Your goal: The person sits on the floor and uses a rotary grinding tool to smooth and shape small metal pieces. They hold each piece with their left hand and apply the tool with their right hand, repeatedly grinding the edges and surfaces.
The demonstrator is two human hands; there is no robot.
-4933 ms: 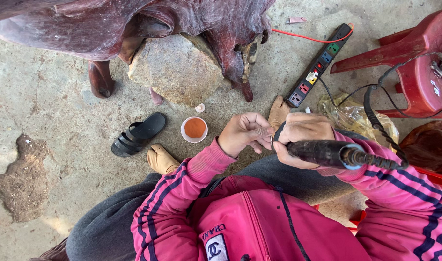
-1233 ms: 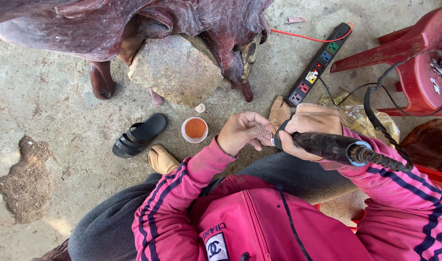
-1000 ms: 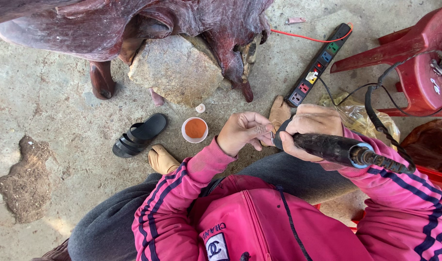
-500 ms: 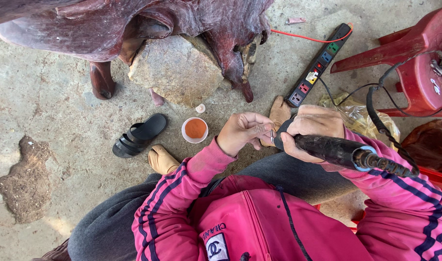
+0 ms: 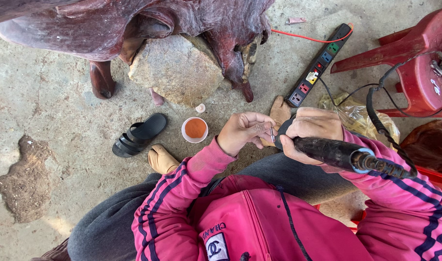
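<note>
My right hand (image 5: 312, 130) grips a black rotary handpiece (image 5: 337, 153) whose thick black flexible shaft (image 5: 383, 104) loops off to the right. My left hand (image 5: 245, 131) pinches a thin metal bit (image 5: 272, 133) at the tool's front end, fingertips close against the nose of the handpiece. Both hands are held over my knees, and I wear a pink jacket with dark stripes. A small white cup of orange powder (image 5: 195, 129) stands on the concrete floor just left of my left hand.
A dark red carved wood piece (image 5: 134, 24) rests on a stone (image 5: 175, 70) ahead. A black sandal (image 5: 139, 135) lies left, a black power strip (image 5: 317, 65) with an orange cord at upper right, a red plastic chair (image 5: 414, 63) and a plastic bag (image 5: 356, 116) at right.
Almost nothing has moved. The handpiece's rear end has tilted slightly lower to the right, and my left fingers have stayed at the bit.
</note>
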